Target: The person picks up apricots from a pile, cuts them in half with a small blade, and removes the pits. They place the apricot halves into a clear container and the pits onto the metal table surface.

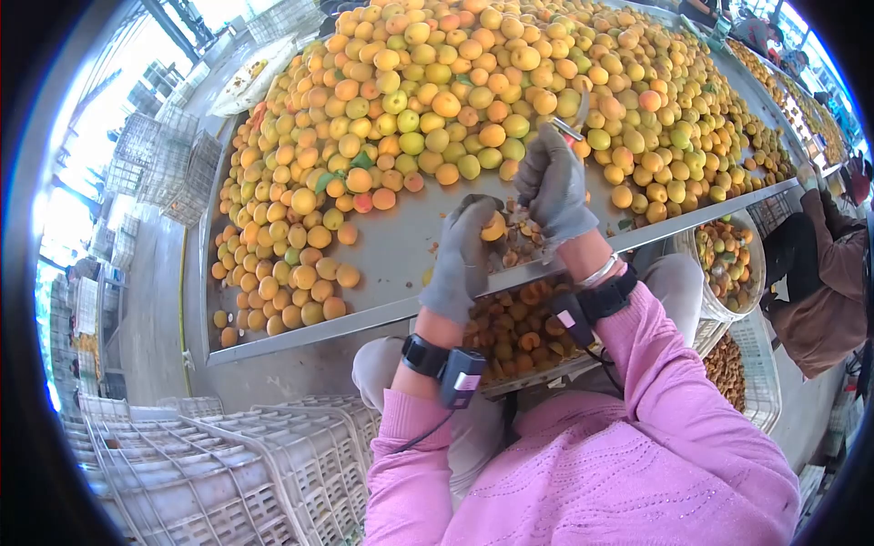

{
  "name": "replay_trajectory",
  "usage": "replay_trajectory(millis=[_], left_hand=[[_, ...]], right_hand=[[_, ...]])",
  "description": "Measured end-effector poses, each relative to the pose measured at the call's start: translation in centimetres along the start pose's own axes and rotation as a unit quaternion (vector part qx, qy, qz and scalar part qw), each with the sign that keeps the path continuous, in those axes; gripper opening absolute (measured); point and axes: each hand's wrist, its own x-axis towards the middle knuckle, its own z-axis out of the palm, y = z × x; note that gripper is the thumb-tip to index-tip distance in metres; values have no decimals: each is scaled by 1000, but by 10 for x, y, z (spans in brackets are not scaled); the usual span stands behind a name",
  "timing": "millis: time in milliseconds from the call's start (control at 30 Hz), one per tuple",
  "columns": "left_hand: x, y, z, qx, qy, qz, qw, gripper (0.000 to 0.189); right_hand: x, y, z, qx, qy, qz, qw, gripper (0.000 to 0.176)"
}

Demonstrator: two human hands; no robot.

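Observation:
Both my hands wear grey gloves over the near edge of a metal table (401, 241). My left hand (462, 250) is closed around an apricot (493, 227), whose orange flesh shows at the fingertips. Just right of it and a little higher, my right hand (555, 182) grips a small knife (569, 127) with a curved blade pointing up, away from the fruit. Pits and scraps (523, 238) lie on the metal between and below the hands. A large heap of yellow and orange apricots (437, 100) covers the table beyond them.
Below the table edge, a crate holds cut apricots (523, 337). A white bucket of fruit (726, 264) stands at the right, near a seated person (824, 273). White plastic crates (228, 464) are at the lower left, with more stacked crates (159, 164) further back.

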Motion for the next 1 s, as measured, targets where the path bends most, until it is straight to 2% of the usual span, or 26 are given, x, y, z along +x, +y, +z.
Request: replay_trajectory(millis=[67, 100, 167, 200, 267, 400, 467, 500, 567, 600, 667, 700, 767, 800, 833, 867, 900, 967, 1000], left_hand=[[-6, 14, 0, -68, -61, -101, 991, 33], [-2, 6, -4, -68, -61, -102, 991, 33], [11, -13, -12, 92, -27, -46, 994, 33], [14, -17, -14, 92, -26, -48, 994, 33], [16, -16, -13, 330, 16, 0, 944, 30], [10, -7, -14, 336, 37, -16, 941, 28], [3, -2, -18, 181, -50, -14, 982, 29], [-1, -3, -17, 183, -50, -17, 982, 29], [-14, 0, -15, 131, -173, -4, 976, 30], [-19, 4, -19, 133, -168, -11, 977, 30], [-29, 31, -27, 13, -242, -105, 965, 29], [-26, 34, -37, 16, -238, -109, 965, 29], [-14, 37, -60, 199, -61, -42, 977, 30], [-3, 28, -71, 338, -9, -41, 940, 35], [-5, 29, -73, 340, -7, -42, 939, 35], [-8, 28, -74, 545, -10, -47, 837, 36], [-10, 27, -74, 720, -13, -50, 692, 38], [-13, 21, -73, 709, -1, -47, 703, 39], [-14, 19, -72, 707, -25, -66, 703, 38]], right_hand=[[-3, -5, -14, -26, -9, -4, 1000, 31], [-5, -6, -21, -52, -18, -9, 998, 30], [-14, -6, -29, -68, -14, -8, 998, 30], [-16, -6, -34, -87, -22, -6, 996, 30], [-23, -4, -39, -104, -28, -3, 994, 30], [-34, -5, -45, -173, -12, -14, 985, 30], [-38, -6, -47, -188, -5, -16, 982, 30], [-40, -7, -47, -189, -6, -5, 982, 29], [-41, -5, -52, -189, -8, 15, 982, 28], [-39, -3, -57, -190, -5, 14, 982, 27], [-40, 1, -63, -181, -8, 13, 983, 26], [-43, 1, -64, -178, -8, 18, 984, 26], [-46, 0, -64, -188, -5, 13, 982, 25], [-48, -1, -63, -188, -11, 19, 982, 25], [-48, 1, -63, -186, -12, 21, 982, 25], [-48, 2, -63, -198, -18, 17, 980, 25], [-49, 3, -63, -211, -24, 13, 977, 25], [-51, 5, -63, -233, -26, 9, 972, 27], [-51, 6, -62, -254, -28, 2, 967, 29]])
